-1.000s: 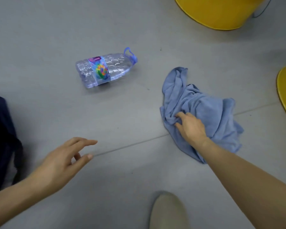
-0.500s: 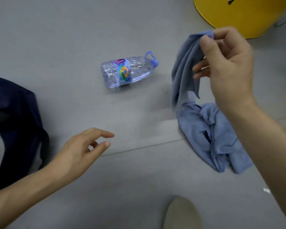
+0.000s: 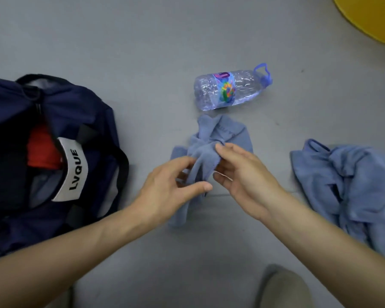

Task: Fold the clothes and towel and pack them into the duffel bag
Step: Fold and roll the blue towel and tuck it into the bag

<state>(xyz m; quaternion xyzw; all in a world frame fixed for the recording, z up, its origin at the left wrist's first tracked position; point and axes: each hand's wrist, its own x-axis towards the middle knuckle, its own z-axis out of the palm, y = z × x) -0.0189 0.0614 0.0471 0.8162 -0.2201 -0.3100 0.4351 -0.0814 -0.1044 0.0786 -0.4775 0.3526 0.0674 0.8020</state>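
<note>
it was an indoor room of some plain kind, but whether home, office or studio i couldn't tell. the floor [image 3: 142,52] was smooth grey sheeting with a thin seam running across it. everything sat straight on it: a navy duffel bag [image 3: 93,112] with a white "lvque" label, a clear plastic water bottle [image 3: 227,90] on its side, a crumpled blue heap [image 3: 353,192], and a blue cloth [image 3: 222,134] held low over it. a big rounded yellow thing [image 3: 369,18] curved into the far right corner; i couldn't make out what it was.

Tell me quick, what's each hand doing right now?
Left hand: pinching the small blue cloth.
Right hand: pinching the same cloth.
</note>
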